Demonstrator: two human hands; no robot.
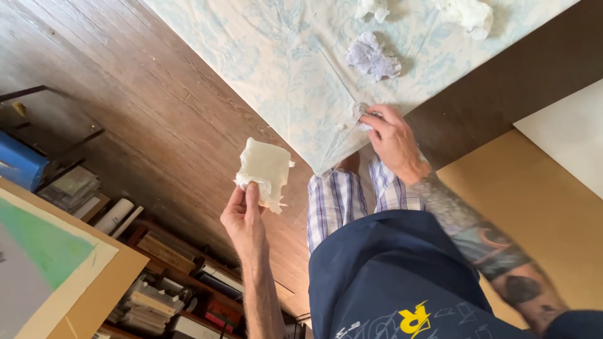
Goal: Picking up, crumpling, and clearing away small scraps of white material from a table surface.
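- The left hand (244, 216) pinches a torn, cream-white scrap of peeled paper (265, 171) between thumb and fingers, held up over the dark wooden floor (144, 119).
- The right hand (392, 139) has its fingertips clenched on a small raised flap at the near edge of the pale blue floral-patterned sheet (295, 69).
- A crumpled lilac-white paper wad (372, 58) lies on that sheet, just beyond the right hand.
- Two more white crumpled scraps (468, 12) lie farther off.
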